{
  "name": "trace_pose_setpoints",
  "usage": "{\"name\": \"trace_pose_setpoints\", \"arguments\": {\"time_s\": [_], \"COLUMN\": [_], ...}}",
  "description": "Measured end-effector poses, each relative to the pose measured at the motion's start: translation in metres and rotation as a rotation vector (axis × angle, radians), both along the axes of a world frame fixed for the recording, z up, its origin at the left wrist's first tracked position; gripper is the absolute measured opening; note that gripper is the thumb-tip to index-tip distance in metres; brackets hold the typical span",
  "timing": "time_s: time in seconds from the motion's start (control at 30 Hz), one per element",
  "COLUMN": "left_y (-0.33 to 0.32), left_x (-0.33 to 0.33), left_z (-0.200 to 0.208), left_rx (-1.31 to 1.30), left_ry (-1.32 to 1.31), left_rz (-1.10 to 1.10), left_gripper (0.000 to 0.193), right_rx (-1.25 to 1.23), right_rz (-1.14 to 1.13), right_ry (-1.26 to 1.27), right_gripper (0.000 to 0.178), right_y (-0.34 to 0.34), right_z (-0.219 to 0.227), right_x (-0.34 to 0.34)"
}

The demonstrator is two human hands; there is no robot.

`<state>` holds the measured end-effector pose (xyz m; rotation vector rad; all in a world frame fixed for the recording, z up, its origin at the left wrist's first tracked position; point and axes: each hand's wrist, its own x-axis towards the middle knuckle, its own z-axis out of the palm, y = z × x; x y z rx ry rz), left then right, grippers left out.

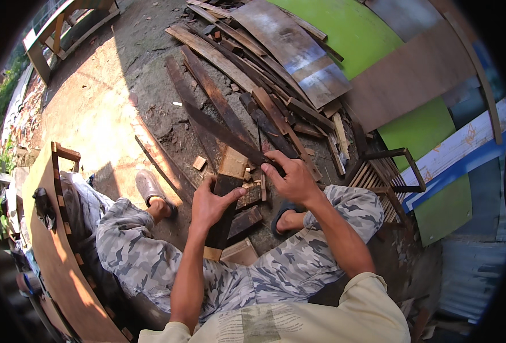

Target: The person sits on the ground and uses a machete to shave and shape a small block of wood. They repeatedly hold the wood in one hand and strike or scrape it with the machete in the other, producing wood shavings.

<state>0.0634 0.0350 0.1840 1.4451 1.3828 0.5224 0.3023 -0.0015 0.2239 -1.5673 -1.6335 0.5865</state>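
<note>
A long dark wooden strip (221, 132) slants from the upper left down to my right hand (294, 178). That hand is closed on the strip's near end, with thumb and fingers pinching it. My left hand (210, 204) lies on a thick dark wooden block (227, 184) between my legs, the thumb stretched across its top and the other fingers partly hidden round its left side. The block's far end has a pale, bare wood face (233, 162), and the strip passes just beyond it. Small wood chips (248, 174) lie close to the block's right side.
Ahead is a pile of old boards (253, 51), with green panels (344, 34) at the right. A slatted wooden frame (387, 180) stands by my right knee. To my left is a long wooden panel (64, 246); a wooden bench (64, 28) is far left.
</note>
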Motion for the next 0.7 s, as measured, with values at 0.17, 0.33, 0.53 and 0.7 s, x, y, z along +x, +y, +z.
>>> {"name": "trace_pose_setpoints", "arguments": {"time_s": [0.17, 0.33, 0.53, 0.7], "left_y": [-0.001, 0.000, 0.001, 0.001], "left_x": [0.002, -0.002, -0.006, -0.006], "left_z": [0.005, 0.001, -0.002, -0.001], "left_rx": [-0.013, 0.016, 0.019, 0.006], "left_ry": [-0.013, -0.026, -0.064, -0.046], "left_rz": [0.003, 0.045, 0.034, 0.025], "left_gripper": [0.079, 0.085, 0.087, 0.085], "right_rx": [0.116, -0.028, 0.130, 0.174], "right_rz": [0.052, 0.192, 0.151, 0.127], "right_ry": [-0.163, -0.379, -0.471, -0.471], "right_gripper": [0.034, 0.045, 0.040, 0.038], "right_y": [-0.002, -0.014, -0.010, -0.006], "right_z": [-0.006, -0.002, -0.011, -0.017], "right_x": [0.011, -0.004, -0.012, -0.012]}}
